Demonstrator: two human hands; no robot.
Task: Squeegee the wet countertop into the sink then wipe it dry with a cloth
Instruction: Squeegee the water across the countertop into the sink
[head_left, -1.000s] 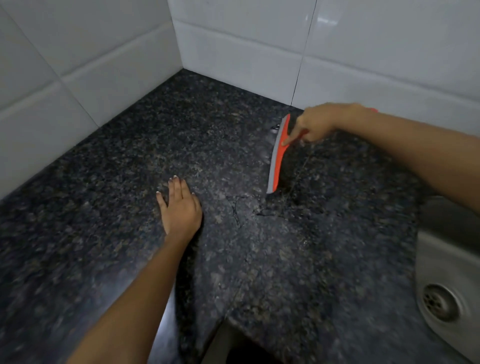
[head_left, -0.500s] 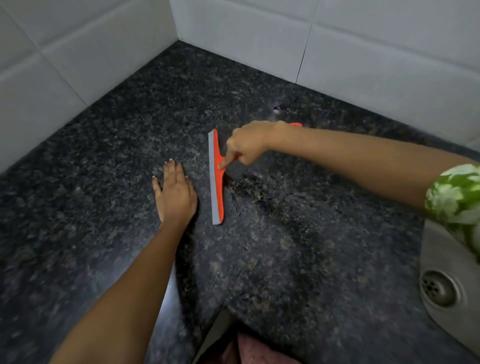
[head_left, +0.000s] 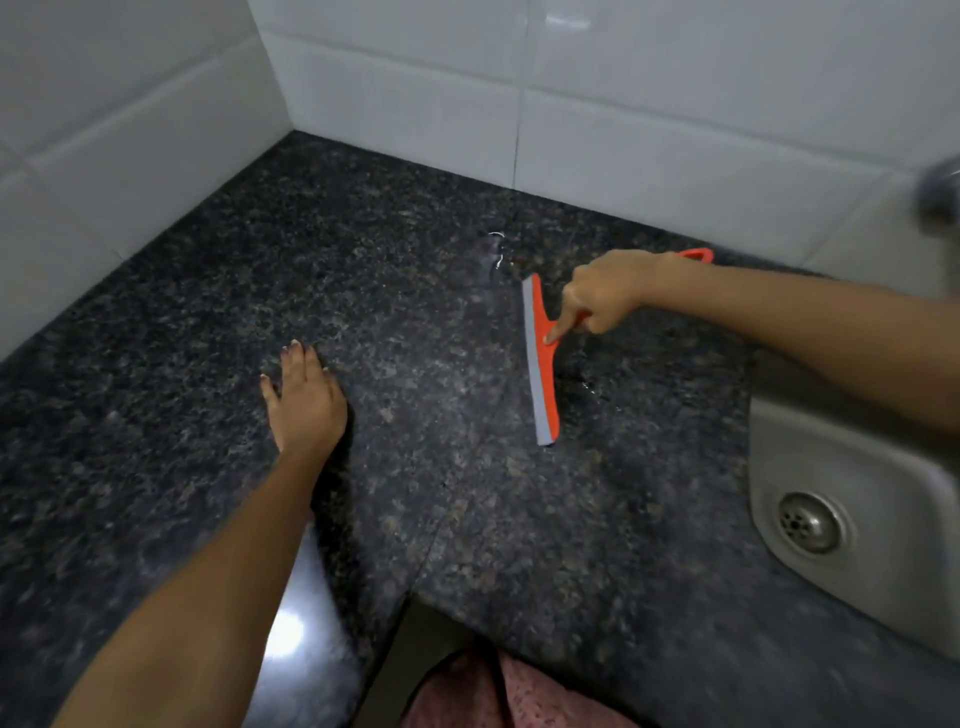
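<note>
Right hand (head_left: 602, 291) curled round the handle of the orange squeegee (head_left: 543, 364), forefinger stretched out and pressing on the orange back just behind the blade. Grey rubber blade down on the dark speckled desk (head_left: 519, 519), running front to back, roughly midway between the left hand and the sink. Handle loop poking out past the wrist, toward the tiled wall (head_left: 649, 104). Left hand (head_left: 306, 400) flat on the desk, fingers straight and close together, palm down, well apart from the squeegee and holding nothing. Small glints of water (head_left: 496, 249) on the desk just beyond the blade's far end, a few more beside its near end. Steel sink (head_left: 831, 467) with its drain (head_left: 809, 522) set into the desk at the right, near the squeegee but not touching it. Blurred metal tap (head_left: 940, 192) at the right edge above the sink. Pink patterned cloth (head_left: 493, 691) at the bottom edge, below the desk's front.
</note>
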